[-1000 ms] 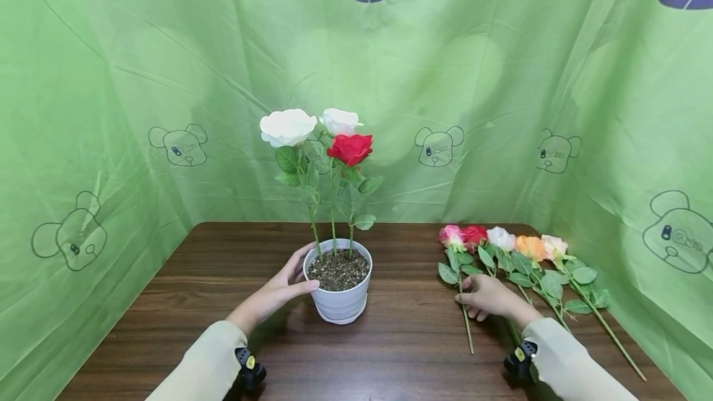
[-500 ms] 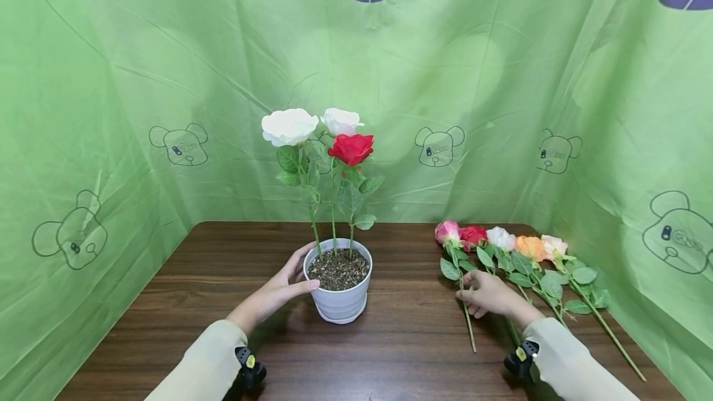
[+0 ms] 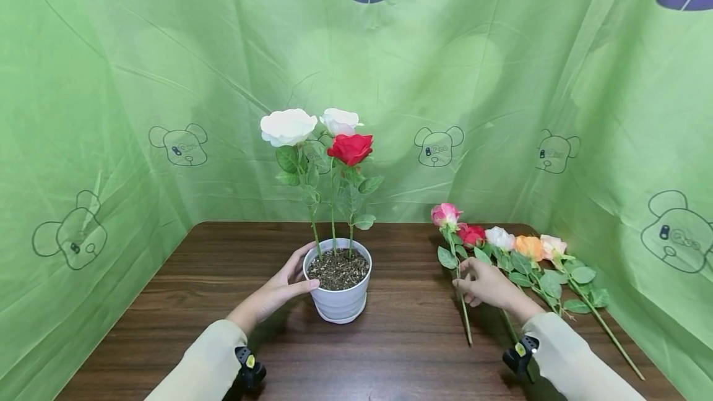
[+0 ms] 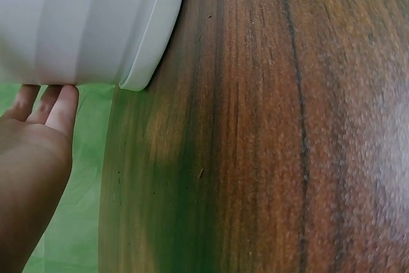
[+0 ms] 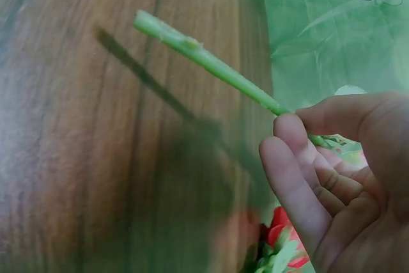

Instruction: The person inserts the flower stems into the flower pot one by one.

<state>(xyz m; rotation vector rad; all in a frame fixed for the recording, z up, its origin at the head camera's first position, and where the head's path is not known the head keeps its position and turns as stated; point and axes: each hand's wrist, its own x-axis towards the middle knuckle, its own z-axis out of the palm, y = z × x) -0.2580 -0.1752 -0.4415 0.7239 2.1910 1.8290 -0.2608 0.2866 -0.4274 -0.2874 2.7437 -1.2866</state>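
Observation:
My left hand (image 3: 278, 293) holds the side of a white flower pot (image 3: 341, 305), thumb at the front rim and fingers behind. In the left wrist view, fingertips (image 4: 62, 110) touch the pot's wall (image 4: 77, 23). Two white roses (image 3: 288, 127) and one red rose (image 3: 351, 150) stand upright in its soil (image 3: 340, 272). At the right, my right hand (image 3: 490, 288) pinches the stem of a pink rose (image 3: 446, 215) between thumb and fingers. The right wrist view shows the cut stem end (image 5: 192, 48) raised off the table, its shadow below.
Beside my right hand several roses lie on the wooden table (image 3: 401, 351): red (image 3: 472, 235), white (image 3: 501, 239), orange (image 3: 530, 247) and pale pink (image 3: 553, 246). Their stems point toward the front right. A green patterned curtain (image 3: 401, 79) surrounds the table's back and sides.
My right hand has lifted the pink rose off the table, its bloom moving up and slightly left. My left hand and the pot have stayed in place.

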